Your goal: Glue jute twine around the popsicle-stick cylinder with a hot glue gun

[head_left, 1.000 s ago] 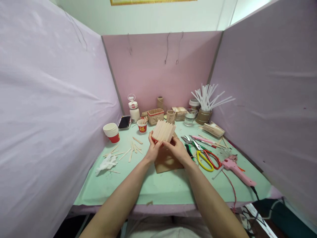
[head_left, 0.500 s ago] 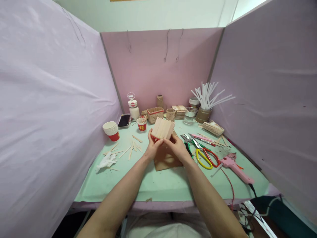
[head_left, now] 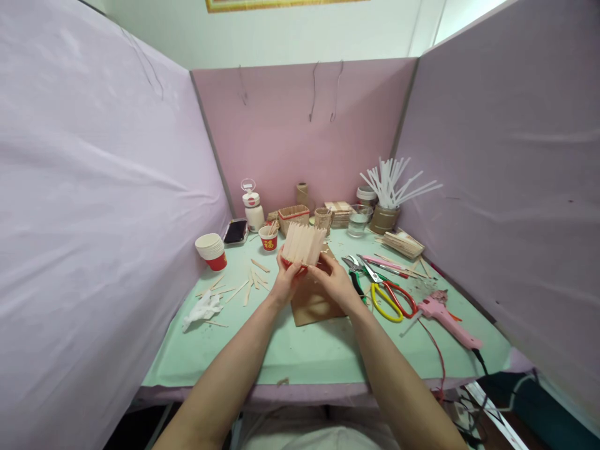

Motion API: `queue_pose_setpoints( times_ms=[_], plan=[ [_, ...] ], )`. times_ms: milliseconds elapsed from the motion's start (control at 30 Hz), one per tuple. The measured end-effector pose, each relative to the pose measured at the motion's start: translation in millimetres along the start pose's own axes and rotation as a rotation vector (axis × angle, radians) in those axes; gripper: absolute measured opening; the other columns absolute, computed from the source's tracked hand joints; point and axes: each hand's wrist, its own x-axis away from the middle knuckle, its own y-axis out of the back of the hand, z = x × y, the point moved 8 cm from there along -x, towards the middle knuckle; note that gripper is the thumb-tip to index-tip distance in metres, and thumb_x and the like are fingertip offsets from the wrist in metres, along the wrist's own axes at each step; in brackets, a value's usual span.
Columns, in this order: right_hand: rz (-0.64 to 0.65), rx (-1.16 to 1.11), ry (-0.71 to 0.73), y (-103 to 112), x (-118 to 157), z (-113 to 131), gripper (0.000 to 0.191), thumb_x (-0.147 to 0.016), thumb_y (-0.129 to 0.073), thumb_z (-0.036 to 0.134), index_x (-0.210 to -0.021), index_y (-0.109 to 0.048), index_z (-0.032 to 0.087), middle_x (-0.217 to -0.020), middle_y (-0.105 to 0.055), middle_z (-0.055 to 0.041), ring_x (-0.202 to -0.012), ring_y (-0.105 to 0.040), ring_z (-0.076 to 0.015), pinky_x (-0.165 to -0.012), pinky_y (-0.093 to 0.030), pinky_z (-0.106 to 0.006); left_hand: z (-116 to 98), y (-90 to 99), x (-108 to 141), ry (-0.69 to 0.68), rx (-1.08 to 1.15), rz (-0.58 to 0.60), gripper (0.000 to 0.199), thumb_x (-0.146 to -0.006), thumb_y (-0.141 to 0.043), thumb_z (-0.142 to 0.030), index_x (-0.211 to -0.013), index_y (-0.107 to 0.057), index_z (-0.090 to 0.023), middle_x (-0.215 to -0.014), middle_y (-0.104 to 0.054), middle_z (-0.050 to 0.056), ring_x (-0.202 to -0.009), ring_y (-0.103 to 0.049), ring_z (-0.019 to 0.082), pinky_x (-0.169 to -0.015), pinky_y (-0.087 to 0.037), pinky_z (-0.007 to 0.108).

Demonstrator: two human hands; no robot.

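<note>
Between my two hands is a small craft piece made of pale wooden sticks (head_left: 304, 244) laid side by side, with jagged upper ends and a red edge along the bottom. My left hand (head_left: 287, 279) grips its lower left side, fingers partly hidden behind it. On the lower right edge, my right hand (head_left: 332, 279) holds it with thumb and fingers closed. The piece is tilted toward me, above a brown board (head_left: 315, 306) on the table.
To the right lie scissors (head_left: 391, 300), pliers (head_left: 356, 278) and a pink glue gun (head_left: 447, 320) with its cord. Wood slivers (head_left: 253, 278), a crumpled tissue (head_left: 202, 309) and stacked paper cups (head_left: 210, 250) are at left. A glass of water (head_left: 359, 222) and a woven basket (head_left: 294, 219) stand behind.
The stick piece has shifted slightly left and turned a little in my hands, both still gripping it. The camera view has tilted up slightly.
</note>
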Motion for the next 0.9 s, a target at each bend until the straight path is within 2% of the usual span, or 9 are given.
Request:
queue_pose_setpoints(
  times_ms=[100,200,267,400,533,667,767,900],
  plan=[
    [-0.037,0.042,-0.047,4.4,5.8,-6.4,0.065,-0.075,-0.067,0.041,-0.132,-0.045,0.019,-0.135,-0.052,-0.0124,-0.113,-0.058,-0.0226,-0.092,-0.049,-0.036,-7.1,-1.7,-1.5,0.004,0.025,0.014,0.071,-0.073,-0.071,-0.031,-0.132,-0.032,-0.036,-0.120,-0.059,0.003,-0.100,-0.061,0.016,-0.093,-0.045,0.038],
    [-0.073,0.155,-0.070,8.6,14.8,-10.7,0.071,-0.073,-0.068,0.042,-0.134,-0.042,0.019,-0.130,-0.054,-0.0130,-0.109,-0.059,-0.0229,-0.090,-0.050,-0.037,-10.4,-0.8,-1.8,0.034,0.042,0.011,0.064,-0.072,-0.071,-0.033,-0.128,-0.038,-0.033,-0.113,-0.062,0.002,-0.098,-0.062,0.017,-0.095,-0.043,0.040],
    [-0.063,0.198,-0.053,7.5,20.9,-9.5,0.064,-0.074,-0.067,0.041,-0.130,-0.046,0.019,-0.118,-0.061,-0.0108,-0.102,-0.062,-0.0223,-0.087,-0.050,-0.037,-10.9,-0.8,-1.4,0.055,0.051,0.024,0.062,-0.072,-0.071,-0.035,-0.126,-0.042,-0.032,-0.110,-0.063,0.002,-0.098,-0.062,0.018,-0.097,-0.042,0.042],
    [-0.052,0.275,-0.005,3.0,33.5,4.2,0.037,-0.079,-0.061,0.037,-0.111,-0.058,0.019,-0.093,-0.069,-0.0060,-0.085,-0.065,-0.0207,-0.077,-0.050,-0.033,-10.2,-2.3,-1.0,0.094,0.069,0.099,0.059,-0.071,-0.072,-0.040,-0.125,-0.049,-0.028,-0.112,-0.065,0.005,-0.104,-0.061,0.022,-0.100,-0.039,0.043],
    [-0.049,0.372,0.098,-5.3,49.0,32.5,0.019,-0.085,-0.054,0.032,-0.097,-0.063,0.021,-0.086,-0.069,-0.0045,-0.078,-0.064,-0.0196,-0.072,-0.048,-0.030,-9.5,-4.1,-0.2,0.146,0.113,0.187,0.067,-0.065,-0.073,-0.056,-0.122,-0.056,-0.024,-0.123,-0.062,0.007,-0.117,-0.055,0.028,-0.104,-0.037,0.043],
    [0.023,0.482,0.167,-23.3,64.8,53.1,0.016,-0.089,-0.050,0.028,-0.097,-0.063,0.023,-0.087,-0.069,-0.0038,-0.079,-0.064,-0.0197,-0.073,-0.046,-0.030,-13.6,-5.0,2.1,0.174,0.134,0.184,0.071,-0.068,-0.066,-0.062,-0.127,-0.053,-0.024,-0.129,-0.058,0.009,-0.129,-0.045,0.031,-0.108,-0.034,0.047],
    [0.141,0.610,0.179,-40.0,75.3,59.9,0.019,-0.089,-0.051,0.028,-0.104,-0.062,0.023,-0.094,-0.070,-0.0056,-0.087,-0.063,-0.0224,-0.078,-0.046,-0.033,-19.5,-7.3,4.2,0.172,0.151,0.172,0.076,-0.069,-0.065,-0.063,-0.133,-0.048,-0.025,-0.130,-0.057,0.009,-0.132,-0.040,0.032,-0.108,-0.033,0.051],
    [0.359,0.749,0.187,-54.6,91.7,65.2,0.041,-0.083,-0.063,0.032,-0.122,-0.057,0.021,-0.116,-0.065,-0.0107,-0.108,-0.058,-0.0286,-0.089,-0.046,-0.040,-24.0,-13.1,6.9,0.193,0.199,0.251,0.084,-0.064,-0.067,-0.065,-0.134,-0.047,-0.024,-0.136,-0.053,0.010,-0.136,-0.035,0.033,-0.111,-0.030,0.050]
  ],
)
